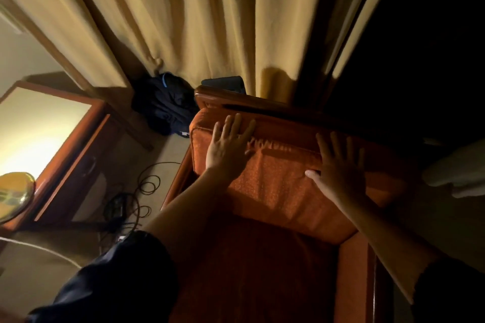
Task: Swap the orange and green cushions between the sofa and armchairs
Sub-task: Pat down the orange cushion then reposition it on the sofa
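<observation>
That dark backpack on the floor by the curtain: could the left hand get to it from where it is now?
Probably yes. The left hand lies flat and open on the orange cushion, holding nothing, and the backpack sits just past the armchair's wooden frame. That frame corner stands between them, so the hand would likely reach over or around it.

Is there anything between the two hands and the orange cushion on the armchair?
Nothing visible. The left hand and the right hand both lie flat with spread fingers directly on the orange cushion, which leans against the armchair back.
</observation>
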Demonstrator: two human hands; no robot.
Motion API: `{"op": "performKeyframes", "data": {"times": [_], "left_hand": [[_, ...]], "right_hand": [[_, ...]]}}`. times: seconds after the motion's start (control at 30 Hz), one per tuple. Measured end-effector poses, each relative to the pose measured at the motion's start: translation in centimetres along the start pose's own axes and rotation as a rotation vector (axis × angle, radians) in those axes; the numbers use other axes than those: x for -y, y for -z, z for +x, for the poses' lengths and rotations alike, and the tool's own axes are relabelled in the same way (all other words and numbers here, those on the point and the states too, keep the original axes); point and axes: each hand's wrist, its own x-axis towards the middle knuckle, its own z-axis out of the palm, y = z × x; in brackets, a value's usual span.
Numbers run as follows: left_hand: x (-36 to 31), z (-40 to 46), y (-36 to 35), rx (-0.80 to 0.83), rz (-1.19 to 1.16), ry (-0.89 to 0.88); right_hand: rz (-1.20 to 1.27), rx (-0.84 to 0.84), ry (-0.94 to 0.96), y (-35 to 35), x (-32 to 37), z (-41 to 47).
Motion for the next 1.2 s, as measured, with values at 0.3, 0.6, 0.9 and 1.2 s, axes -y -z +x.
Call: {"op": "performKeyframes", "data": {"times": [0.3,0.6,0.9,1.2], "left_hand": [[9.0,-22.9,5.2,-0.099,-0.228,0.376],[20.3,-60.4,11.9,-0.327,-0.226,1.012],[17.4,-98.2,15.6,-0.475,-0.155,1.527],[11.6,-122.8,17.3,-0.595,-0.088,1.856]], "right_hand": [[0.263,0.048,0.319,5.7,19.0,-9.0],[0.392,0.09,0.931,12.7,48.5,-32.7],[0.473,0.3,1.445,16.9,65.7,-65.8],[0.399,0.344,1.772,18.7,74.7,-90.5]]}}
